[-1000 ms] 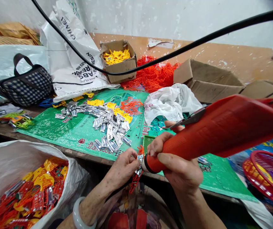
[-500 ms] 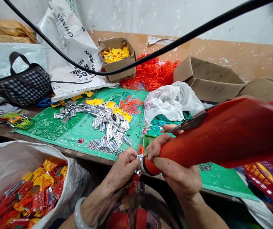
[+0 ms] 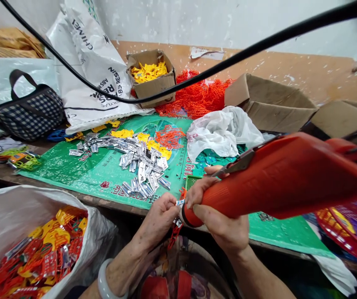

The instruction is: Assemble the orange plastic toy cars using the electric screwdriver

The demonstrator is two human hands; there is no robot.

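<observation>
My right hand (image 3: 220, 222) is wrapped round the front of a red electric screwdriver (image 3: 268, 178), which has a metal lever on top and slants up to the right. Its nose is close against a small orange plastic piece with a silver part (image 3: 177, 224). My left hand (image 3: 162, 216) pinches that piece just left of the nose, and the fingers hide much of it. On the green sheet beyond my hands lies a pile of silver parts (image 3: 142, 170), with yellow plastic parts (image 3: 122, 133) and orange frames (image 3: 169, 136) along its back.
At lower left stands a white sack (image 3: 99, 232) holding orange and yellow pieces. A small green basket (image 3: 192, 182) is behind the screwdriver. Cardboard boxes (image 3: 281, 116) and a white plastic bag (image 3: 212, 137) are farther back. A black cable (image 3: 153, 99) hangs across the view.
The rear of the screwdriver has swung down, and the tool has shifted slightly left with my right hand. My left hand has stayed nearly in place, still pinching the piece.
</observation>
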